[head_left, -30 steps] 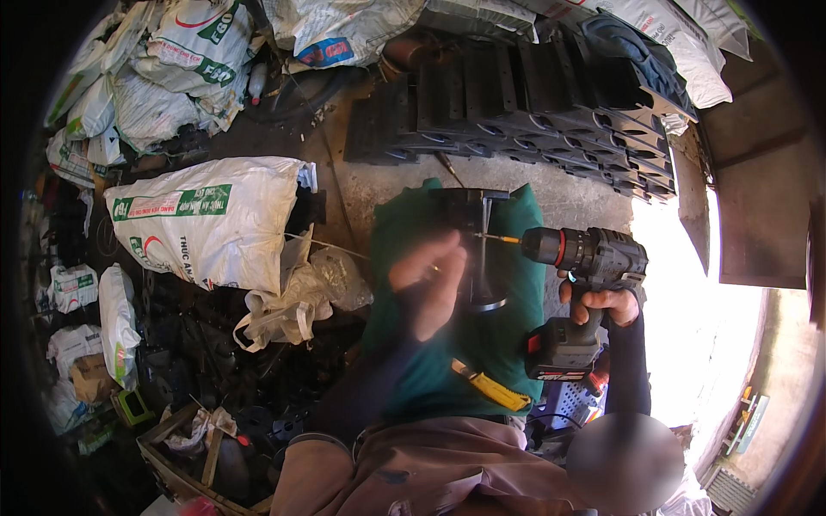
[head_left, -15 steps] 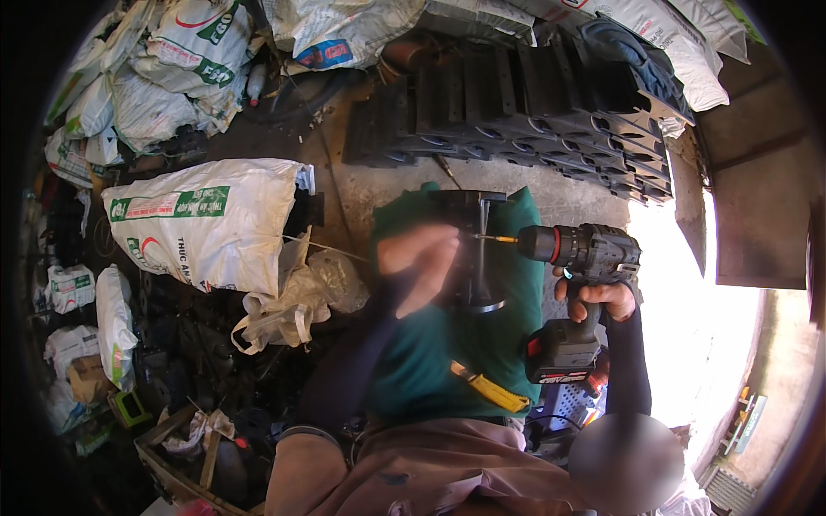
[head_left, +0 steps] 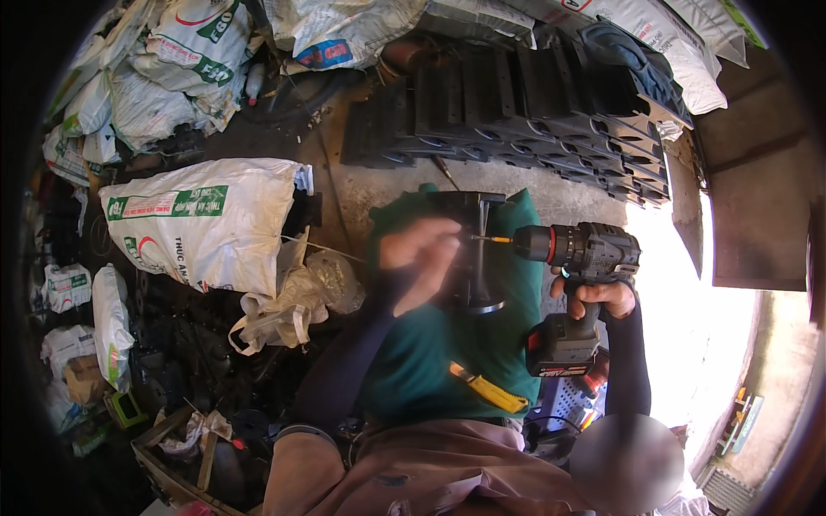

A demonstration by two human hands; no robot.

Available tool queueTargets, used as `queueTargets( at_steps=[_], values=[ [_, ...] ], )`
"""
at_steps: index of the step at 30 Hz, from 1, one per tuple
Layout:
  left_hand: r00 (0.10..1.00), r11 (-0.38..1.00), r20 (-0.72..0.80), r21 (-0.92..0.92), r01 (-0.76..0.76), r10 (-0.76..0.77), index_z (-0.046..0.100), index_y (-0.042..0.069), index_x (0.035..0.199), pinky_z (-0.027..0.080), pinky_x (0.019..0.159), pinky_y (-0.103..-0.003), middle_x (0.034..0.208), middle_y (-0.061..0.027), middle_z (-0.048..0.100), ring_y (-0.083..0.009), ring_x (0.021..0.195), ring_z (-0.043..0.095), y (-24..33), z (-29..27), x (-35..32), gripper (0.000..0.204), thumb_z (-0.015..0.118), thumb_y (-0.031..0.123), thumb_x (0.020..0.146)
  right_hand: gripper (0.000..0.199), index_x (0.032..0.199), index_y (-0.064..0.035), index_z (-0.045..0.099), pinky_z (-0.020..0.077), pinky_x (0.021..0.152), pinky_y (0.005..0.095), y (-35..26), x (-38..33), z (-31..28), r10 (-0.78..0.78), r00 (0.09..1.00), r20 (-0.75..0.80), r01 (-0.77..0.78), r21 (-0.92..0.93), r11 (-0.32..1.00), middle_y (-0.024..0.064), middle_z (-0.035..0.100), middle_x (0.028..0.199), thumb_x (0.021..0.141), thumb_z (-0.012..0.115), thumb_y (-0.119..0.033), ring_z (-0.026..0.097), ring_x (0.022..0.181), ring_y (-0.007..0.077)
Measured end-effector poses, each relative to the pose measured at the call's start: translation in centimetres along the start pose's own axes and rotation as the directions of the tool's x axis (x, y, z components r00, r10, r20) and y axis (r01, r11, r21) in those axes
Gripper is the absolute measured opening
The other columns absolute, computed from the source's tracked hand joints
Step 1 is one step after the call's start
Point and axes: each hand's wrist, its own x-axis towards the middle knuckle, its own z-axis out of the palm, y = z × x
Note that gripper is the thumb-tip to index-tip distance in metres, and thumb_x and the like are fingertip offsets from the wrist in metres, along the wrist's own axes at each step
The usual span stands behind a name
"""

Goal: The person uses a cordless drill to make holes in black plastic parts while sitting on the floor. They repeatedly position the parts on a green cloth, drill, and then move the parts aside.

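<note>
My right hand (head_left: 605, 298) grips a black cordless drill (head_left: 594, 248) by its handle, held level and aimed left. Its thin bit, with a yellow collar (head_left: 499, 240), reaches to a black metal part (head_left: 476, 273) with a curved shiny lower edge. That part lies on green cloth (head_left: 413, 370) over my lap. At the part's left side is my left hand (head_left: 419, 254), its fingers close to the bit's tip. Those fingers are too blurred to show their grip. A yellow-handled utility knife (head_left: 489, 387) rests on the cloth below.
Stacked black metal parts (head_left: 508, 95) stand ahead. A white printed sack (head_left: 202, 224) and crumpled clear plastic bags (head_left: 301, 297) lie to the left. A blue perforated basket (head_left: 564, 404) is beside my right arm. A wooden crate (head_left: 168, 464) sits at lower left.
The drill and my right hand have barely shifted. My left hand stays beside the black metal part.
</note>
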Motion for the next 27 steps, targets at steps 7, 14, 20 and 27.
queueTargets(
  at_steps=[7, 14, 20, 27],
  values=[
    [0.824, 0.766, -0.207, -0.536, 0.355, -0.527, 0.065, 0.002, 0.077, 0.032, 0.051, -0.020, 0.065, 0.0012, 0.057, -0.0066, 0.051, 0.042, -2.3, 0.0, 4.9, 0.050, 0.044, 0.043, 0.099, 0.058, 0.118, 0.0045, 0.056, 0.0530, 0.045, 0.0302, 0.5, 0.1, 0.2, -0.071, 0.997, -0.005, 0.071, 0.048, 0.996, 0.0223, 0.066, 0.098, 0.068, 0.080, -0.010, 0.064, 0.055, 0.0243],
    [0.877, 0.650, -0.248, -0.754, 0.092, -0.412, 0.055, 0.001, 0.057, 0.025, 0.058, -0.024, 0.054, 0.0024, 0.039, -0.0080, 0.058, 0.034, -4.2, 3.4, 8.1, 0.072, 0.030, 0.056, 0.095, 0.057, 0.118, 0.0017, 0.057, 0.0505, 0.043, 0.0309, 0.2, -0.2, 0.6, -0.069, 0.997, -0.031, 0.069, -0.011, 0.998, 0.0193, 0.063, 0.098, 0.068, 0.082, -0.011, 0.059, 0.054, 0.0209],
    [0.957, 0.703, 0.192, -0.650, 0.289, -0.216, 0.051, 0.001, 0.058, 0.031, 0.059, -0.024, 0.060, -0.0011, 0.044, -0.0098, 0.060, 0.042, -3.0, 2.3, 7.8, 0.061, 0.034, 0.050, 0.091, 0.052, 0.119, -0.0017, 0.055, 0.0447, 0.049, 0.0279, 1.2, -1.6, 0.3, 0.016, 1.000, -0.018, -0.017, -0.039, 0.999, 0.0109, 0.058, 0.074, 0.074, 0.079, -0.014, 0.052, 0.051, 0.0161],
    [0.967, 0.714, 0.199, -0.653, 0.251, -0.158, 0.052, 0.000, 0.060, 0.033, 0.061, -0.024, 0.063, -0.0026, 0.046, -0.0115, 0.062, 0.045, -3.0, 2.0, 7.2, 0.059, 0.036, 0.049, 0.089, 0.054, 0.122, -0.0017, 0.053, 0.0437, 0.051, 0.0280, 2.6, -2.6, 0.2, 0.069, 0.997, -0.032, -0.072, -0.110, 0.991, 0.0070, 0.055, 0.068, 0.077, 0.078, -0.017, 0.051, 0.052, 0.0145]
  ],
)
